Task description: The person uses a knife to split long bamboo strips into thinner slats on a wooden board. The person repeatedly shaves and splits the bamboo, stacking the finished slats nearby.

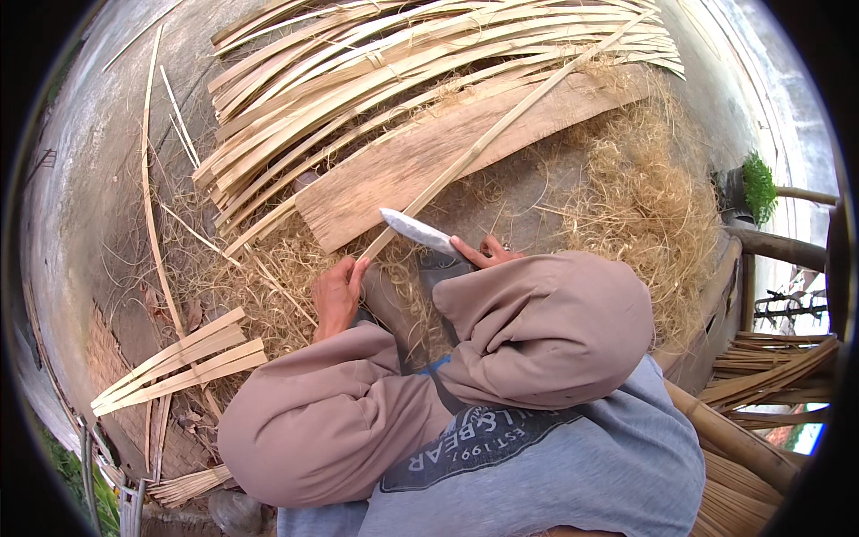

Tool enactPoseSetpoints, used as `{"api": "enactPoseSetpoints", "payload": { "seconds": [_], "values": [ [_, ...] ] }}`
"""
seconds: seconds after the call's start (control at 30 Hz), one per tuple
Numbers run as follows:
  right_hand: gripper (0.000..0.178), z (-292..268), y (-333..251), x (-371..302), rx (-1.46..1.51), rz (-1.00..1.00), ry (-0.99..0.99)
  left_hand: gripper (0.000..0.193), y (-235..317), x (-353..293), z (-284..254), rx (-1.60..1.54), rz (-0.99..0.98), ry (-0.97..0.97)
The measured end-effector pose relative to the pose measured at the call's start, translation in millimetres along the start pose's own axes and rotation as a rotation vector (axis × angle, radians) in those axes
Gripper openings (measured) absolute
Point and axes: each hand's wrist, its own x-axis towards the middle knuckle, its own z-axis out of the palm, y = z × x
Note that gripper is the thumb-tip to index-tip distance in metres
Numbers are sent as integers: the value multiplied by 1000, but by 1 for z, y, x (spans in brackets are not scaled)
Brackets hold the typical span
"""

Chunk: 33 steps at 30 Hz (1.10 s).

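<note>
A long, pale bamboo strip (483,143) runs slantwise from my left hand up to the far right, across a flat wooden board (394,192). My left hand (335,291) pinches its near end between thumb and fingertips. In my right hand (488,252) is a knife (419,231), its pointed blade aimed left over the strip near that end. One finger lies along the base of the blade, and the handle is hidden. Whether the edge touches the strip I cannot tell. Both forearms are mostly hidden by my bent knees in brown cloth (546,322).
Many split bamboo strips (376,80) lie in a row beyond the board. Curly shavings (626,197) heap up on the right and around my feet. Shorter strips (188,362) fan out at the left. Bamboo poles (734,438) and more strips (778,371) stand at the right.
</note>
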Motion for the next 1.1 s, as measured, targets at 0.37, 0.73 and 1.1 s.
{"api": "enactPoseSetpoints", "payload": {
  "seconds": [0.37, 0.73, 1.1],
  "values": [
    [75, -28, 50, 24, 67, 250, 152, 42, -1, -1, 3, 83, 105, 77],
    [54, -50, 104, 56, 156, 691, 474, 34, 12, 17, 9, -219, 184, -46],
    [53, 12, -30, 39, 238, 160, 171, 30, -16, 11, 20, 74, 240, 35]
  ]
}}
